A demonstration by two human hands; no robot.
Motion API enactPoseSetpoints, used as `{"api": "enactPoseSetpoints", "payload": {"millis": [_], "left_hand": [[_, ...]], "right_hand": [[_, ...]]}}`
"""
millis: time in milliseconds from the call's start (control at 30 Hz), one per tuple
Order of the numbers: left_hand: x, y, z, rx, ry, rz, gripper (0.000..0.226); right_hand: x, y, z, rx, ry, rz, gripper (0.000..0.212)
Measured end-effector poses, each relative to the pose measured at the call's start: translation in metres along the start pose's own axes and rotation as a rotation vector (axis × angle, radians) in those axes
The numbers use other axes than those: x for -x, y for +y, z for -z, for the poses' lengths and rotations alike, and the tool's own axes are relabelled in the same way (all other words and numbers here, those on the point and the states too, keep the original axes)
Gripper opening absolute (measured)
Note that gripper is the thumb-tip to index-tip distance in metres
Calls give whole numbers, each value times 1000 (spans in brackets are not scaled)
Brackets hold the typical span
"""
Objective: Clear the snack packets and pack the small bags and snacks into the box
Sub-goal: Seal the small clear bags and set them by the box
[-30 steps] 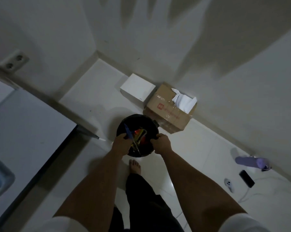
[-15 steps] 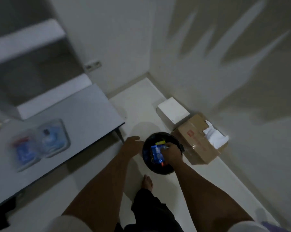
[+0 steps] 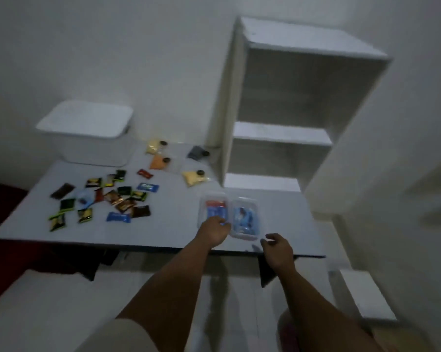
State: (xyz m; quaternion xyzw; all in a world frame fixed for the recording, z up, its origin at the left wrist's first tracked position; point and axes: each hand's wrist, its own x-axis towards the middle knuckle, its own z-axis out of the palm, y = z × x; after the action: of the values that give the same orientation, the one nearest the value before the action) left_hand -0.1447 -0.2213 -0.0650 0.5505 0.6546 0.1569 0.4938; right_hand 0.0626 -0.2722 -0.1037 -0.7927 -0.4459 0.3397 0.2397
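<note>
Reaching for the clear packs at the table's near edge

Left hand point(image 3: 214, 229) rests on the clear pack point(image 3: 212, 212), grip unclear; right hand point(image 3: 277, 246) hangs loosely curled, empty – snack packets point(image 3: 107, 199) lie scattered, well apart from the lidded white box point(image 3: 87, 133) – likely awaiting packing

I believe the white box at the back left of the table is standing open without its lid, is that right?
Not quite: the head view shows the white box at the back left of the table with its lid on, so it is closed, not open.
</note>
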Motion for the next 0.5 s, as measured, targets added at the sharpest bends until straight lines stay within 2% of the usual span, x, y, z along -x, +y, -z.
{"api": "enactPoseSetpoints", "payload": {"millis": [167, 400, 500], "left_hand": [[28, -78, 118, 106, 139, 100, 55], [25, -130, 212, 124, 258, 131, 38], [12, -139, 231, 118, 272, 128, 42]], "right_hand": [[18, -87, -93, 65, -97, 148, 32], [24, -167, -163, 43, -179, 246, 36], [13, -187, -179, 44, -190, 253, 35]]}}
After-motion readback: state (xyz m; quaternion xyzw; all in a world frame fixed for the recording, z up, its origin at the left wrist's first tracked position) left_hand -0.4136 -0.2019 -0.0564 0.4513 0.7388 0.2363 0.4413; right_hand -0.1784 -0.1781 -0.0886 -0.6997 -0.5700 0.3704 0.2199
